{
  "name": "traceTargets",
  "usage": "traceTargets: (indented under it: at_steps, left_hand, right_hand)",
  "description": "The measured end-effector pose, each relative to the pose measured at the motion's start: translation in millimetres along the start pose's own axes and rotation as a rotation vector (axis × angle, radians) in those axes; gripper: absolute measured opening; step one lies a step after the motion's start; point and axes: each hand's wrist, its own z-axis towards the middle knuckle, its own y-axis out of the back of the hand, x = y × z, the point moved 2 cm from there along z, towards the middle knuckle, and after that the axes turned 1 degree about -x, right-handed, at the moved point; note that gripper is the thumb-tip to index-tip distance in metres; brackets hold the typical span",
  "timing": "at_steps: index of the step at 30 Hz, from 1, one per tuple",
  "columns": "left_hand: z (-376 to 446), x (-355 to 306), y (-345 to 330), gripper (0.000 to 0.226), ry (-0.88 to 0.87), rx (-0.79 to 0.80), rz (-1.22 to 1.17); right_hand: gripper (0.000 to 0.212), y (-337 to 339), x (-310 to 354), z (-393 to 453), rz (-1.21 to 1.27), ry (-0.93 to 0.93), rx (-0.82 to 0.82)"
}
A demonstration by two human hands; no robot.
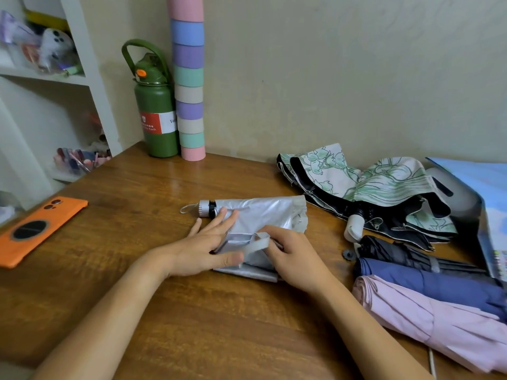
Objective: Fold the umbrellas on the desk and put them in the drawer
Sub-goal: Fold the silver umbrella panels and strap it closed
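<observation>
Wooden table (115,270); silver umbrella (263,215) lying crosswise, handle leftward; left hand (203,248) flat, pressing canopy; right hand (293,256) fingers pinching strap (255,244).

Pink umbrella (439,322): far end cut by right edge. Navy umbrella (439,286): partly under it. Shelf clutter (52,48): blurred. Silver umbrella (263,212): near folds hidden by hands.

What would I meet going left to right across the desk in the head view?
Orange phone → green bottle → pastel cup stack → silver umbrella under both hands → floral umbrella.
</observation>
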Motion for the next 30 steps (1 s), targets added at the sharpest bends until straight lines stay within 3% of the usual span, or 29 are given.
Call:
traceTargets:
  at_steps: [7, 12, 15, 18, 23, 26, 29, 30]
  left_hand:
    - [5, 5, -4, 0.108, 0.024, -0.047, 0.048]
    - [-1, 2, -2, 0.141, 0.004, 0.010, 0.144]
    - [-3, -1, -2, 0.145, 0.001, 0.004, 0.163]
    - [-3, -2, 0, 0.126, 0.025, -0.059, 0.151]
    - [-1, -10, 3, 0.068, 0.012, -0.161, 0.337]
    - [0, -10, 1, 0.063, 0.022, -0.150, 0.329]
    - [-3, -9, 0, 0.057, 0.002, -0.094, 0.267]
    - [-4, -9, 0, 0.053, -0.010, -0.059, 0.239]
  right_hand:
    - [0.041, 1, 2, -2, 0.012, 0.017, -0.001]
    - [0.040, -1, 4, -2, 0.000, 0.040, -0.036]
    - [0.040, -2, 5, -2, -0.020, 0.055, -0.060]
    - [0.040, -2, 4, -2, -0.026, 0.069, -0.083]
    - [0.039, -4, 4, -1, 0.013, 0.066, -0.101]
    - [0.037, 0, 5, -1, 0.054, 0.065, -0.069]
    - [0.024, 3, 12, -5, 0.003, 0.108, 0.117]
    - [0.034, 2, 14, -7, -0.048, 0.122, 0.179]
